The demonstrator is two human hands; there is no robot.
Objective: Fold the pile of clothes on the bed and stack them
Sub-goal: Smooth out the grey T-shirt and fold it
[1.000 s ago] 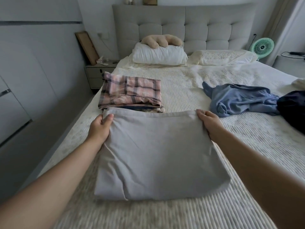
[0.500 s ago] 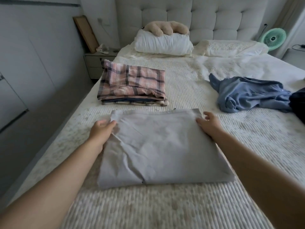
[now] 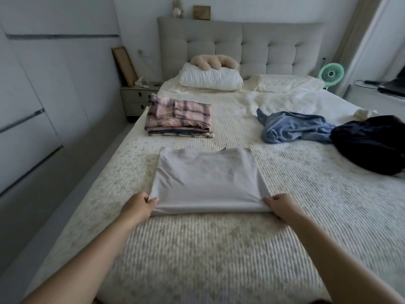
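Observation:
A folded light grey garment [image 3: 208, 178] lies flat on the bed [image 3: 197, 249] in front of me. My left hand [image 3: 137, 208] pinches its near left corner. My right hand [image 3: 281, 206] holds its near right corner, fingers partly tucked at the edge. Behind the grey garment sits a stack of folded clothes [image 3: 178, 118] with a pink plaid piece on top. To the right lie an unfolded blue garment [image 3: 293, 127] and a crumpled dark navy garment [image 3: 372, 142].
Two white pillows [image 3: 210, 77] and a beige plush lie against the grey headboard. A nightstand [image 3: 137, 98] stands left of the bed, beside a white wardrobe wall. A green fan [image 3: 331, 73] stands at the back right. The bed's left edge runs close to the folded stack.
Both hands left the far corners of the grey garment and now hold its near corners. The garment lies flat, a little apart from the plaid stack.

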